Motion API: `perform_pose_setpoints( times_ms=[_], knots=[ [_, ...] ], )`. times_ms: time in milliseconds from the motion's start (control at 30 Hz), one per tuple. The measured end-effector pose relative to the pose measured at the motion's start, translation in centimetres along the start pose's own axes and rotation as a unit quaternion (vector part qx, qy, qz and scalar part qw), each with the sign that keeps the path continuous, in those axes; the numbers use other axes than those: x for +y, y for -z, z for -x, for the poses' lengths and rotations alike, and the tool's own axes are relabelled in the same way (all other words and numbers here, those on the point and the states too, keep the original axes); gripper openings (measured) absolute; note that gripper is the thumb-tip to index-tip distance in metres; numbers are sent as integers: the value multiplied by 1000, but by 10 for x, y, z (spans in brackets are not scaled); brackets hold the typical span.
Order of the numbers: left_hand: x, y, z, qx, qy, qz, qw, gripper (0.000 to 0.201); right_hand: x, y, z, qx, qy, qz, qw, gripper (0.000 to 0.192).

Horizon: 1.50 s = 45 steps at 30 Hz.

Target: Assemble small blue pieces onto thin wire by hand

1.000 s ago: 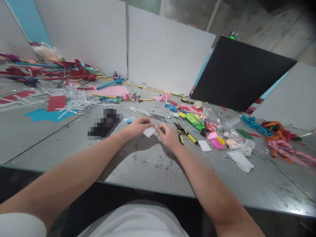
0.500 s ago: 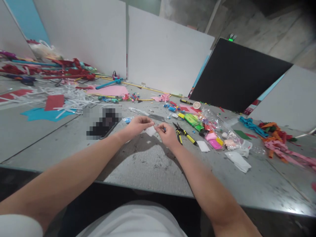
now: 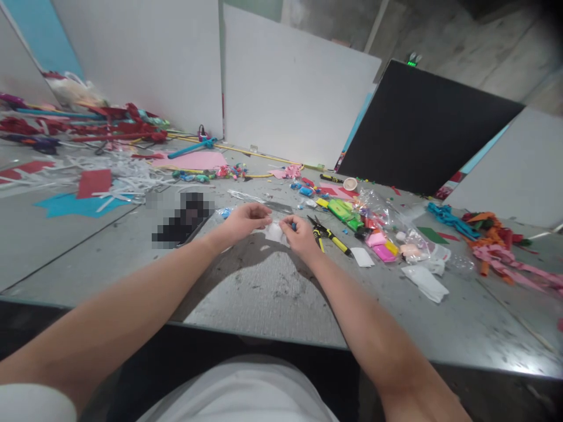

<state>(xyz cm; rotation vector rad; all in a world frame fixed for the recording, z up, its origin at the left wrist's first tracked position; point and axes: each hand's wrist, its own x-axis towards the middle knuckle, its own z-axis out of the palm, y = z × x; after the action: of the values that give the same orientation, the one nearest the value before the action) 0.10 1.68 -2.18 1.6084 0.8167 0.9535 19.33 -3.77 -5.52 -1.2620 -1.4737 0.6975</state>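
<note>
A small, thin white piece of tissue (image 3: 275, 232) hangs between my two hands just above the grey table. My left hand (image 3: 247, 223) has its thumb and fingers pinched together at the tissue's left upper edge. On the other side, my right hand (image 3: 299, 237) pinches the tissue's right part, its fingers curled. A speck of blue shows at my right fingertips, too small to name. Close to the right hand lie yellow-and-black pliers (image 3: 331, 235) with their jaws apart. A white paper square (image 3: 362, 257) rests beside their handle.
Packets of coloured clay (image 3: 345, 214) and clear plastic wrap (image 3: 373, 208) lie to the right, with folded white tissue (image 3: 426, 282) nearer. A blurred-out dark object (image 3: 185, 220) is left of my hands. Paper strips (image 3: 118, 176) cover the far left. White panels (image 3: 294, 88) stand behind.
My hands have moved slightly apart, the right one a little to the right. The white tissue between them now looks wider and more spread. The view has shifted slightly.
</note>
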Motion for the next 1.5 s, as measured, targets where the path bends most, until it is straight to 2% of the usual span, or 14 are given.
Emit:
perform_pose_setpoints(
  times_ms=[167, 300, 467, 567, 667, 733, 800, 867, 967, 1033, 1167, 1300, 1367, 1500],
  knots=[
    [3, 0, 3, 6, -51, -63, 997, 35, -4, 2, 0, 12, 24, 10, 1000, 29],
    [2, -1, 1, 5, -67, -58, 996, 32, -7, 2, 1, 10, 21, 13, 1000, 29],
    [5, 1, 0, 46, -87, -58, 993, 32, -10, 1, 1, 65, -3, -13, 998, 34],
    [5, 3, 1, 28, -94, -103, 990, 37, -9, 2, 0, 49, -6, -18, 999, 35],
    [4, 4, 1, -4, -111, -153, 982, 29, -6, 4, 0, 28, -3, -14, 1000, 38],
    [4, 5, -1, -3, -110, -157, 981, 25, -5, 7, -1, 20, 14, 10, 1000, 38],
    [4, 7, -3, 30, -96, -142, 985, 22, -5, 11, -8, 17, 37, 52, 998, 39],
    [4, 12, -6, 107, -81, -150, 980, 18, -4, 18, -21, 29, 43, 101, 994, 41],
    [1, 22, -11, 243, -71, -200, 946, 9, -1, 33, -51, 107, -27, 228, 967, 39],
    [-3, 29, -14, 275, -56, -204, 938, 7, 4, 45, -71, 120, -76, 303, 942, 32],
    [-13, 34, -18, 216, -1, -183, 959, 9, 17, 67, -102, 137, -129, 362, 913, 32],
    [-17, 27, -17, 131, -38, -238, 961, 9, 27, 73, -122, 104, -164, 399, 896, 41],
    [-18, 23, -15, 118, -52, -252, 959, 8, 30, 70, -130, 84, -176, 411, 891, 42],
    [-21, 20, -13, 99, -78, -269, 955, 10, 33, 65, -135, 78, -184, 416, 887, 26]
  ],
)
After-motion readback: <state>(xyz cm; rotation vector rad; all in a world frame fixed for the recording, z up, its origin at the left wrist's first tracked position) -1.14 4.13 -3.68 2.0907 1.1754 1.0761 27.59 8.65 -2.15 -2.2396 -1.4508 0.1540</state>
